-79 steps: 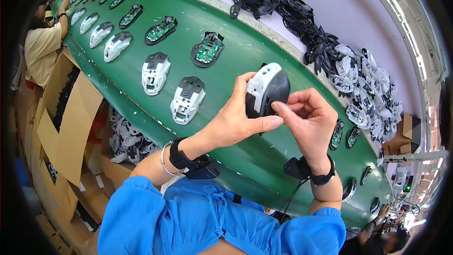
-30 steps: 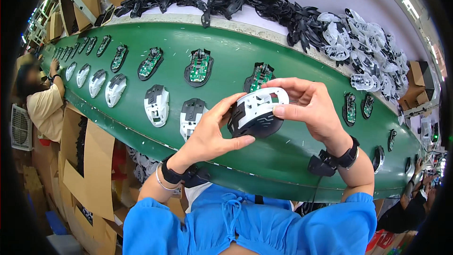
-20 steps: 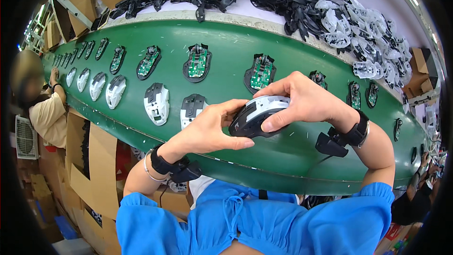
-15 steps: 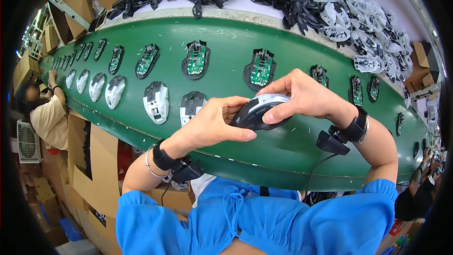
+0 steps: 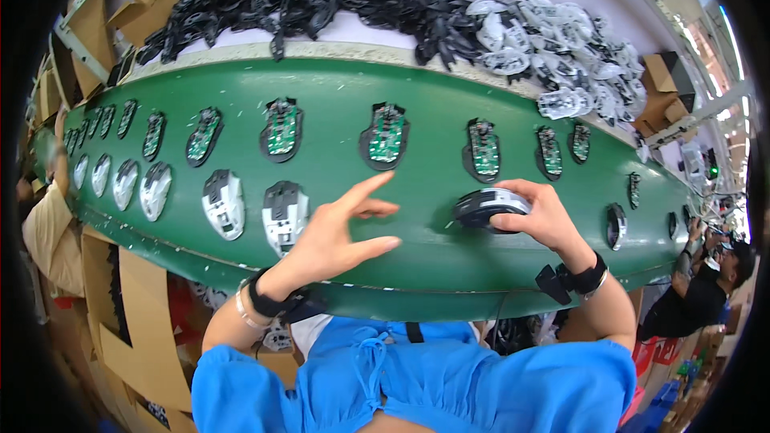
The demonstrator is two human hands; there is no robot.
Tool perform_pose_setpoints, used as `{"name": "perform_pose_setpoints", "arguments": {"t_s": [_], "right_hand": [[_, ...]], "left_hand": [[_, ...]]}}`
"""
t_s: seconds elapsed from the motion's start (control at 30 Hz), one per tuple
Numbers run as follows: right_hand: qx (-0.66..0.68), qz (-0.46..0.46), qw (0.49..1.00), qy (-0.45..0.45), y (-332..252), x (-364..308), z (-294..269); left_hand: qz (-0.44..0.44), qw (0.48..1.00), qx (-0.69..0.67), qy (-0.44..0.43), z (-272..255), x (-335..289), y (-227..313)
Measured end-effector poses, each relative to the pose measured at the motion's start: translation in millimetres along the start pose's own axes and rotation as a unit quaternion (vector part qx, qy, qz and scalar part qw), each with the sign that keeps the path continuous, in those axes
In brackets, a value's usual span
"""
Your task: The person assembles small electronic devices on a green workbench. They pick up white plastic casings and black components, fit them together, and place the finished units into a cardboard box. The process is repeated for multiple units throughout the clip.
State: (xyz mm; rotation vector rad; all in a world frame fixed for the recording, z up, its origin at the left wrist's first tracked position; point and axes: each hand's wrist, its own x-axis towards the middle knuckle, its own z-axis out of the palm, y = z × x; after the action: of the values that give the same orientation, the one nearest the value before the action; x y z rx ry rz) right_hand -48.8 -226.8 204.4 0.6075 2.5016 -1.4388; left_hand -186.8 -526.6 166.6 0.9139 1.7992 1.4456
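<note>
My right hand (image 5: 539, 215) grips a black and silver computer mouse (image 5: 486, 207) just over the green belt (image 5: 425, 248); whether the mouse touches the belt I cannot tell. My left hand (image 5: 345, 228) is held out with fingers apart and nothing in them. Beside it lies a grey and white mouse top shell (image 5: 284, 215), partly covered by the hand. A similar white shell (image 5: 224, 204) rests farther left. Beyond my hands sit mouse bases with green circuit boards, one base (image 5: 384, 136) straight ahead and another base (image 5: 483, 150) past the held mouse.
A heap of black shell parts (image 5: 305, 4) and a pile of clear and white shells (image 5: 553, 44) line the far ledge. Cardboard boxes (image 5: 148, 297) stand at the near left. One person (image 5: 52, 216) sits far left, another person (image 5: 702, 285) far right.
My left hand has let go of the mouse and opened. My right hand has carried the mouse rightward, lower toward the belt. The head view has shifted.
</note>
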Motion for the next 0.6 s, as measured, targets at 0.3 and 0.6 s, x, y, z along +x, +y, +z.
{"name": "perform_pose_setpoints", "arguments": {"t_s": [0.3, 0.6], "right_hand": [[-0.42, 0.196, 0.815, 0.347, 128, -70, -102], [-0.587, 0.08, 0.784, 0.184, 2, 23, -78]], "left_hand": [[0.039, 0.937, 0.246, 0.245, -42, -65, -30], [0.045, 0.914, 0.276, 0.292, -44, -74, -44]]}}
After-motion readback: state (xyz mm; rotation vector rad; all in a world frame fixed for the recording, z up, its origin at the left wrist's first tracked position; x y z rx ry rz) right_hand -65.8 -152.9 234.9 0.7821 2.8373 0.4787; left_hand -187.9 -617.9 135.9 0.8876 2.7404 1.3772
